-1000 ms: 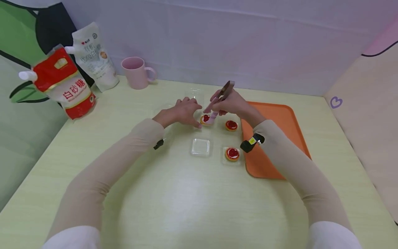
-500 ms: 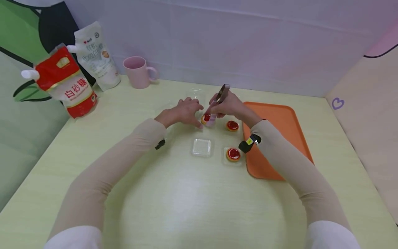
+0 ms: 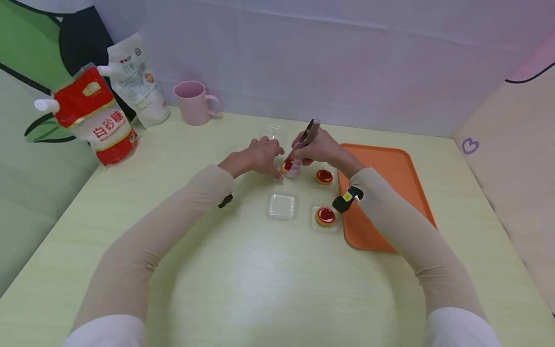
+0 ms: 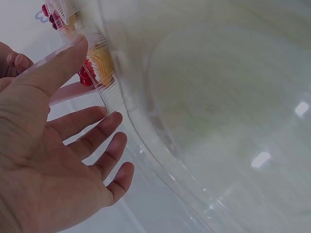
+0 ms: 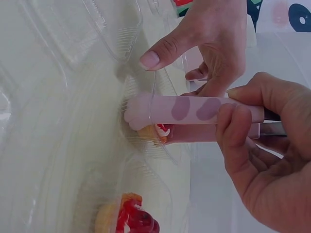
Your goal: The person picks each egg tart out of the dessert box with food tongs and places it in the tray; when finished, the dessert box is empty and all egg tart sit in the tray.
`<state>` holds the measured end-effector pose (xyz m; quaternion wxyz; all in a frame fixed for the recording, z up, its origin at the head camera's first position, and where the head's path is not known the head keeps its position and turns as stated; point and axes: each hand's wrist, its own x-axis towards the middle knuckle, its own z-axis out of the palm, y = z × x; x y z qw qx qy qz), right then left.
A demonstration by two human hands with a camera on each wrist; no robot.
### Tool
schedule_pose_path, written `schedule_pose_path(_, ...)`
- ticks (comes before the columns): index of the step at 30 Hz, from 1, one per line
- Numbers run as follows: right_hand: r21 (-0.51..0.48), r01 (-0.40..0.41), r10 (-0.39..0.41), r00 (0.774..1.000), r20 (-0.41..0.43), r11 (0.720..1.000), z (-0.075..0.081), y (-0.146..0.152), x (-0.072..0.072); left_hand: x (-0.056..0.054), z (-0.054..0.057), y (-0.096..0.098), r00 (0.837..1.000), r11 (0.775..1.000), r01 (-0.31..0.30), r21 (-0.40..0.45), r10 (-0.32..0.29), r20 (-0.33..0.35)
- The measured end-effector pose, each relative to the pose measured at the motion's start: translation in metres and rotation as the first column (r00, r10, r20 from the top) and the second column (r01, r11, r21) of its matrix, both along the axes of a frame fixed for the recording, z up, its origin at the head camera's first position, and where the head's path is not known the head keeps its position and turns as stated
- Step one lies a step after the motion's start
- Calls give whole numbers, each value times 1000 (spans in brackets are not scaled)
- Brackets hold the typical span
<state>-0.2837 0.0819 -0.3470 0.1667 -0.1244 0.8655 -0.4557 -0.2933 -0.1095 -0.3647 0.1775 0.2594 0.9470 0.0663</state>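
My right hand [image 3: 318,144] grips a pair of tongs [image 5: 184,109] with pink tips and metal handles. Between the tips is a small tart [image 3: 286,166] topped with red fruit and white cream. The tart sits low inside a clear plastic box [image 4: 114,97], and one tong tip partly covers it in the right wrist view. My left hand [image 3: 262,156] holds the box at its edges, thumb on one side and fingertips on the other, with the remaining fingers spread. To the right are a second tart [image 3: 324,176] and, nearer me, a third tart [image 3: 325,216], both in clear boxes.
An empty clear container [image 3: 282,206] lies in front of the hands. An orange tray [image 3: 390,166] lies under my right forearm. At the back left stand a pink mug [image 3: 192,103], a red pouch [image 3: 97,118] and a white pouch [image 3: 138,79].
The right hand and tongs have come slightly down, and the tong tips have drawn closer around the tart. The left hand stays at the box.
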Motion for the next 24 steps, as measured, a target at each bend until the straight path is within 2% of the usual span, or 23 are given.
schedule_pose_path(13,-10,12,-12,1000,-9,1000,0,0,3,2,2,4,1000,1000,-14,-14,14,1)
schedule_pose_path(24,-32,45,-46,999,-24,998,6,6,8,4,2,3,1000,1000,-17,-6,17,-7)
